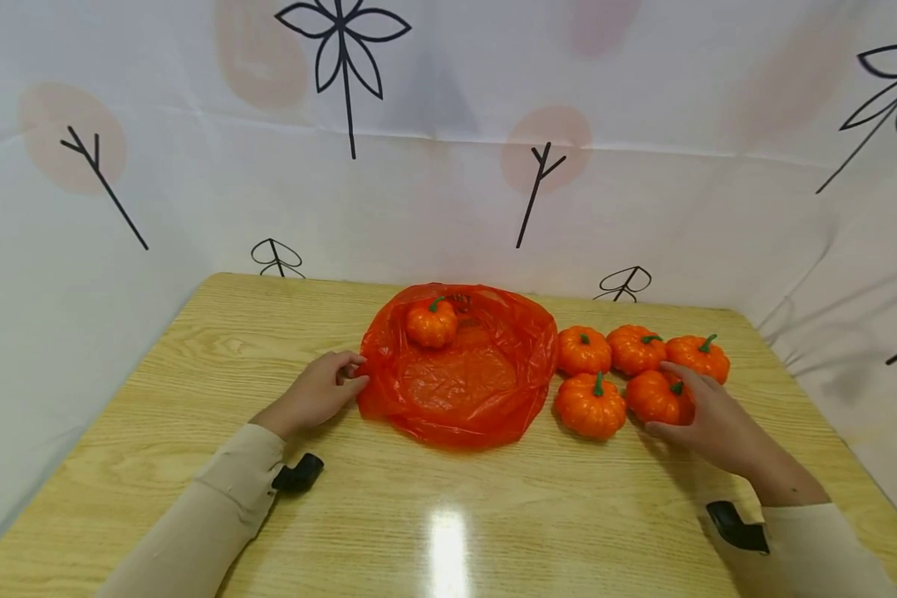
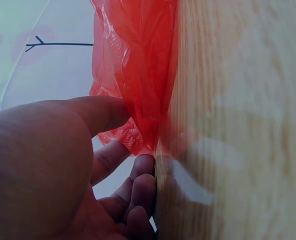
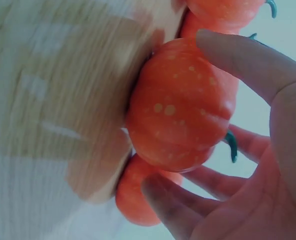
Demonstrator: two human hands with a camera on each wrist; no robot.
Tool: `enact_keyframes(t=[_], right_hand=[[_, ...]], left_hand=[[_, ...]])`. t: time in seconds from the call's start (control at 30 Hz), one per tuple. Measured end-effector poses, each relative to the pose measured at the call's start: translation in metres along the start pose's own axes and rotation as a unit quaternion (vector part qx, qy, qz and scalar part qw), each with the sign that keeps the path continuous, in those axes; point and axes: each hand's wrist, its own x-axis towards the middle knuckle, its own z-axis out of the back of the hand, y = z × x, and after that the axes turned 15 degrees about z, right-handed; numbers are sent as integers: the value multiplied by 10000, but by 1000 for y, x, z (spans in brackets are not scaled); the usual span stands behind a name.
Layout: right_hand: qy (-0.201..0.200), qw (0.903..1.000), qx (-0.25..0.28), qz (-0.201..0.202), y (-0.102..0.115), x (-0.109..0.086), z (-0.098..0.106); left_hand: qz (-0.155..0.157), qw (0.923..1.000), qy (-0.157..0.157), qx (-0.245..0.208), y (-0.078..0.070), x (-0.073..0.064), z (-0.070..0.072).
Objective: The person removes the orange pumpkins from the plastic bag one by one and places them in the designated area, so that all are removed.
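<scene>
A red plastic bag (image 1: 459,423) lies spread with its mouth upward, and one small orange toy pumpkin (image 1: 431,324) with a green stem sits inside it. My left hand (image 1: 317,390) is at the bag's left side. Thumb and fingers pinch the bag's edge (image 2: 143,90) in the left wrist view. To the right, my right hand (image 1: 718,419) grips the near-right pumpkin (image 1: 654,399), its thumb on one side and fingers curled round the other. In the right wrist view this pumpkin (image 3: 180,107) is close to the tabletop, its stem toward the palm.
Several more pumpkins stand close together right of the bag: a near one (image 1: 590,407) and a back row with a left (image 1: 583,352), a middle (image 1: 635,349) and a right one (image 1: 695,357). All are on a wooden table (image 1: 389,531) before a patterned cloth backdrop (image 1: 433,208).
</scene>
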Motion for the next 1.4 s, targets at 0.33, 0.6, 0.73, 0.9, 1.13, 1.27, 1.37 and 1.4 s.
enact_keyframes(t=[0.33, 0.6, 0.73, 0.9, 1.13, 1.27, 1.37, 1.4], right_hand=[[-1044, 9933, -250, 433, 13, 1, 4], [-2157, 9730, -156, 812, 47, 13, 6], [-2407, 9658, -92, 956, 65, 19, 5], [-2357, 9668, -32, 982, 80, 26, 2], [-2195, 9695, 20, 1093, 93, 36, -5], [-2098, 9706, 85, 1181, 100, 42, -9], [-2022, 9709, 56, 1286, 106, 48, -14], [-1983, 9714, 47, 1307, 108, 50, -15]], left_hand=[[61, 10000, 60, 38, -1, 0, 1], [110, 9999, 58, 16, -4, -2, 3], [98, 9999, 51, 28, -4, -1, 2], [89, 9999, 12, 51, -2, -1, 2], [116, 9999, 38, -12, 0, -1, 1], [93, 9999, 68, -58, 0, -1, 1], [94, 9999, 69, -52, 0, -1, 1], [87, 9999, 57, -41, -1, 0, 1]])
